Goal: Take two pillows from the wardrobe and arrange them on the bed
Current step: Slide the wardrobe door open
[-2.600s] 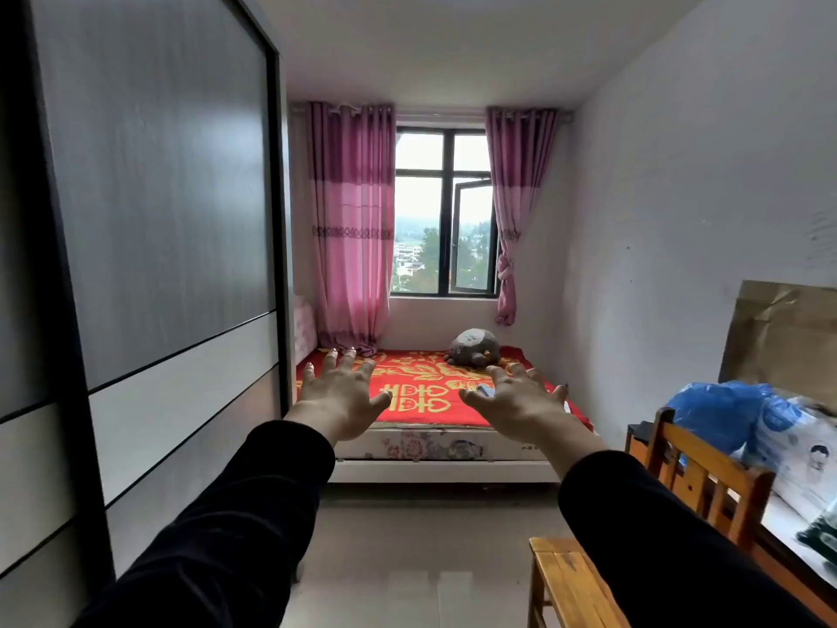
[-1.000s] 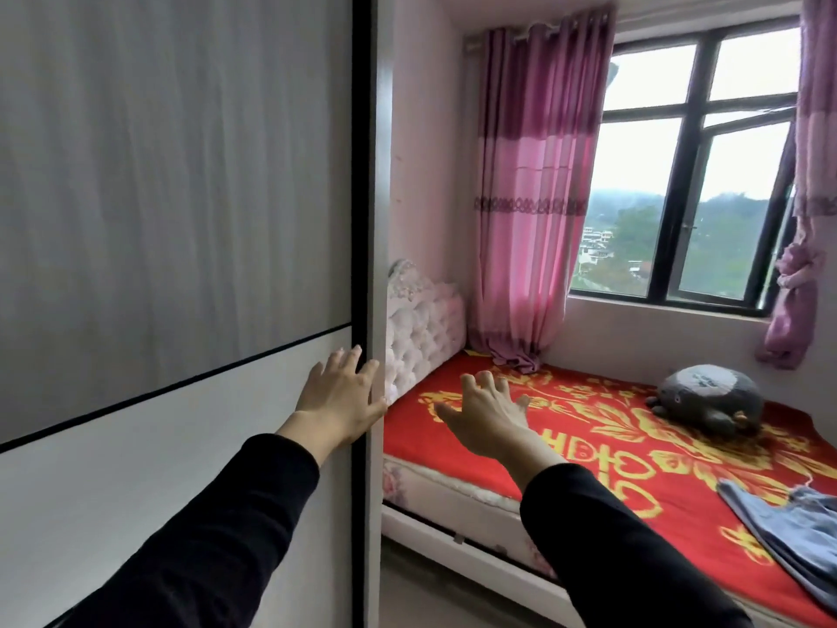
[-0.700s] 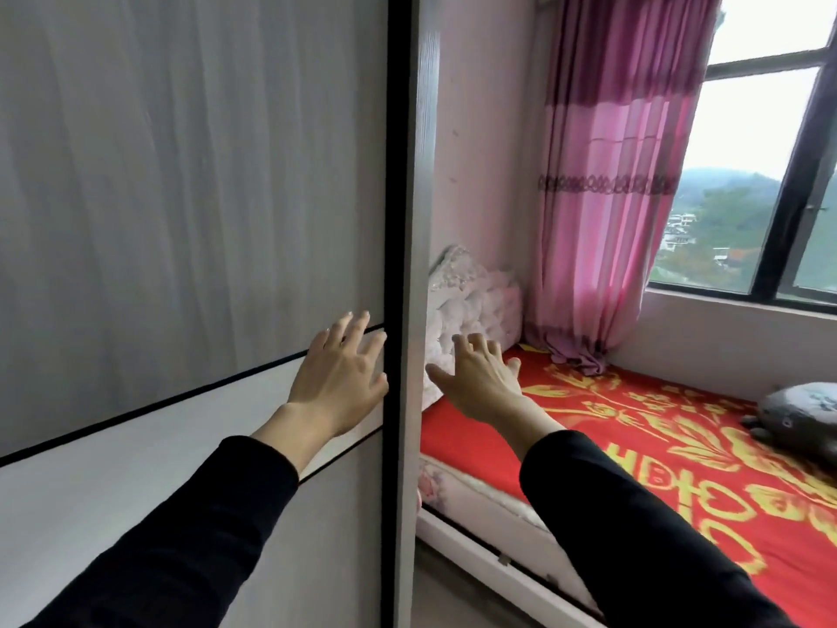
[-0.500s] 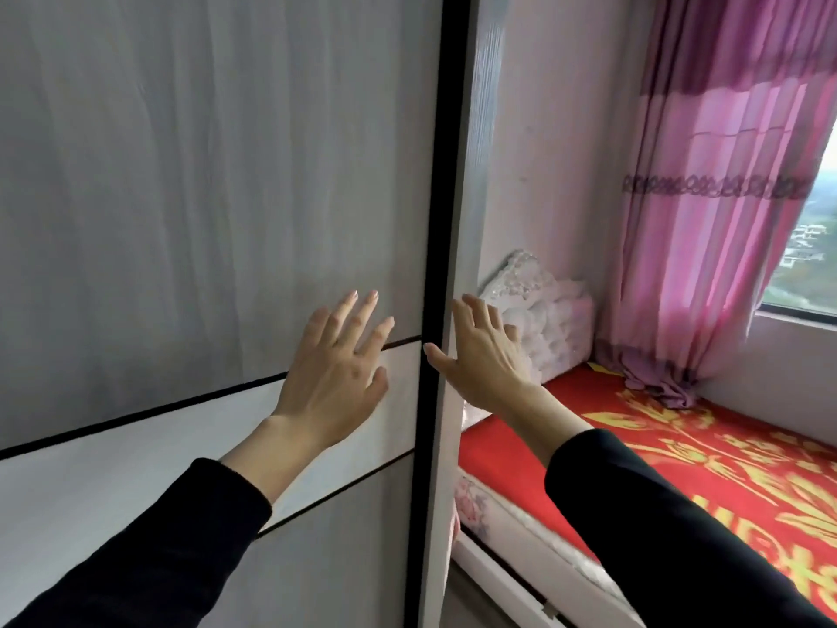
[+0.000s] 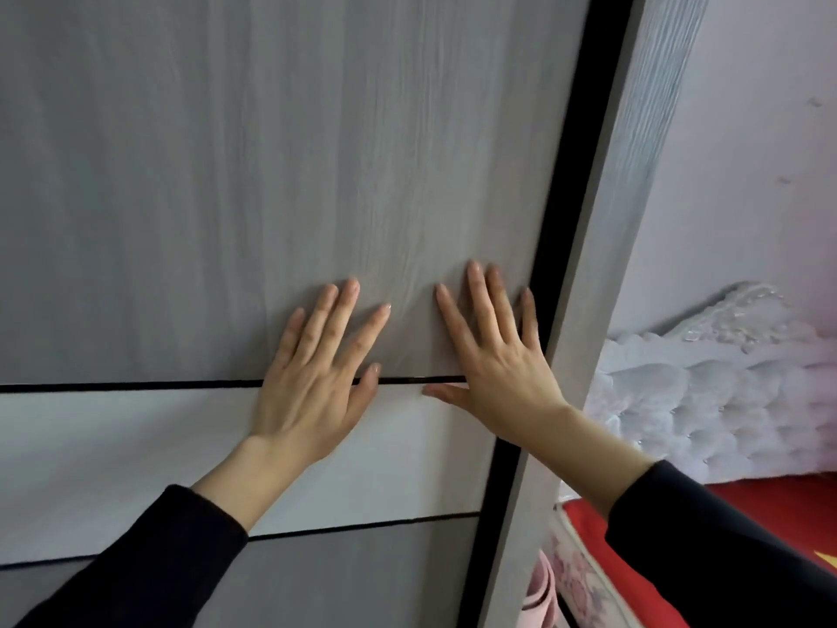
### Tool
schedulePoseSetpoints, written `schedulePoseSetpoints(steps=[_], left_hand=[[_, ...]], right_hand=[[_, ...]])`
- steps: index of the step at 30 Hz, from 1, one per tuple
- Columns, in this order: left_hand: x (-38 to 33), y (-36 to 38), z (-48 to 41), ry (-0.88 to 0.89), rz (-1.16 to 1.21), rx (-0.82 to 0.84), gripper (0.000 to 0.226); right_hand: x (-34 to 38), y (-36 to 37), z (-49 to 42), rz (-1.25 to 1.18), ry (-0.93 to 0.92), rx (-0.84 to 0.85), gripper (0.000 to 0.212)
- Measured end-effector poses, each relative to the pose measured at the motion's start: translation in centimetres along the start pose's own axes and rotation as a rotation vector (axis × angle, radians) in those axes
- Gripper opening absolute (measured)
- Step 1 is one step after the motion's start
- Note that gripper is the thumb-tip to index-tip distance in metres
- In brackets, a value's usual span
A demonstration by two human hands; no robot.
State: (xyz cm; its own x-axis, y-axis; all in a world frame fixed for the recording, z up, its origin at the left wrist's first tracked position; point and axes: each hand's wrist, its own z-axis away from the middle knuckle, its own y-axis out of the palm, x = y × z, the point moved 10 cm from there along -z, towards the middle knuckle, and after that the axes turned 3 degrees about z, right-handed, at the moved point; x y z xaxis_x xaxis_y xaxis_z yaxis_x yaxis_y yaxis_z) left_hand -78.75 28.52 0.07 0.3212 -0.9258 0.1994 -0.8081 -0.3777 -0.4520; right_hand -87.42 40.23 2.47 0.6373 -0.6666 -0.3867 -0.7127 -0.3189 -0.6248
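Observation:
The wardrobe's grey sliding door (image 5: 226, 197) fills most of the view and is closed, with a white band across its middle. My left hand (image 5: 317, 378) lies flat on the door, fingers spread, over the black line between grey and white panels. My right hand (image 5: 493, 364) is flat on the door just to its right, beside the black door edge (image 5: 561, 219). Both hands hold nothing. No pillows are visible; the wardrobe's inside is hidden. A corner of the bed (image 5: 589, 537) with its red cover shows at lower right.
The wardrobe's grey side panel (image 5: 607, 287) runs down beside the door edge. A white tufted headboard (image 5: 706, 392) stands against the pale wall (image 5: 747, 174) on the right, right behind the wardrobe side.
I have walked up to the wardrobe and turned toward it. My right hand has moved from beside the wardrobe's edge onto the door face; both palms now press flat on the door.

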Motion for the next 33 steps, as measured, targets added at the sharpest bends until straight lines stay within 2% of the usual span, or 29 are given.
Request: schedulePoseSetpoints(steps=[8, 16, 25, 33], left_hand=[[2.1, 0.4, 1.2, 0.038, -0.214, -0.110, 0.059], [2.7, 0.2, 1.4, 0.093, -0.264, -0.186, 0.060], [7.0, -0.9, 3.1, 0.081, -0.291, -0.158, 0.060], [13.6, -2.7, 5.6, 0.021, -0.273, -0.069, 0.057]], right_hand=[[0.4, 0.3, -0.5, -0.052, -0.001, -0.094, 0.118], [1.1, 0.0, -0.9, -0.085, -0.022, -0.174, 0.119], [5.3, -0.8, -2.2, -0.123, -0.049, -0.210, 0.120], [12.1, -2.5, -4.3, -0.139, -0.090, -0.230, 0.114]])
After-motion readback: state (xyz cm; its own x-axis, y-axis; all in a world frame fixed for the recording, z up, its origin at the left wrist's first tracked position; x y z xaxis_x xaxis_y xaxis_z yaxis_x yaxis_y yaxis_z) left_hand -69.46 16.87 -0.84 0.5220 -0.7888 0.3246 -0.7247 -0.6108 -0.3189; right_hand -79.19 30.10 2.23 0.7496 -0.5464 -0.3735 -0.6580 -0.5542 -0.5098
